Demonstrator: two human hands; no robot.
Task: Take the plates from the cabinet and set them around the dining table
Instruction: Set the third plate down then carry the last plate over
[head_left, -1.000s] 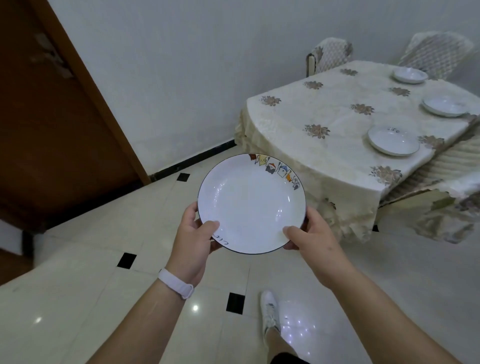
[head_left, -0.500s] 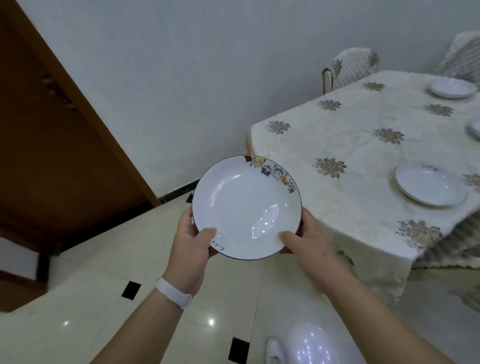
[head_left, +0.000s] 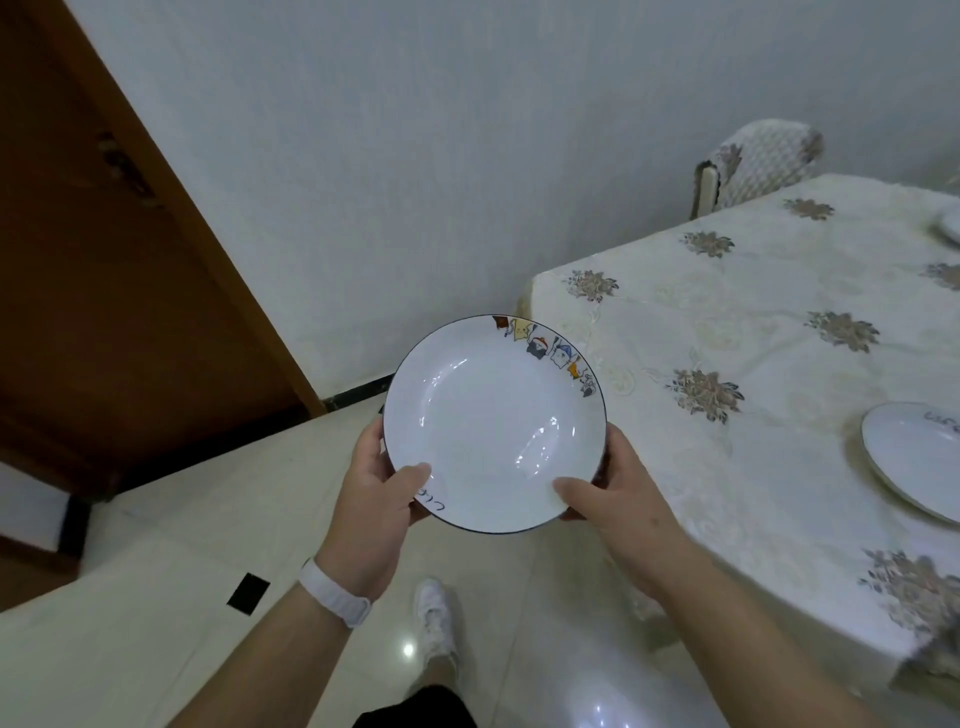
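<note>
White plate (head_left: 488, 431) with a cartoon-figure rim; cream tablecloth (head_left: 769, 364) with brown flower motifs.

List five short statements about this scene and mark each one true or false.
1. The left hand and the right hand both grip the plate. True.
2. The plate rests on the table. False: it is held in the air, beside the table's corner.
3. The white wristband is on the right wrist. False: it is on the left wrist.
4. Small cartoon figures run along the plate's far rim. True.
5. A second plate lies on the table. True.
</note>
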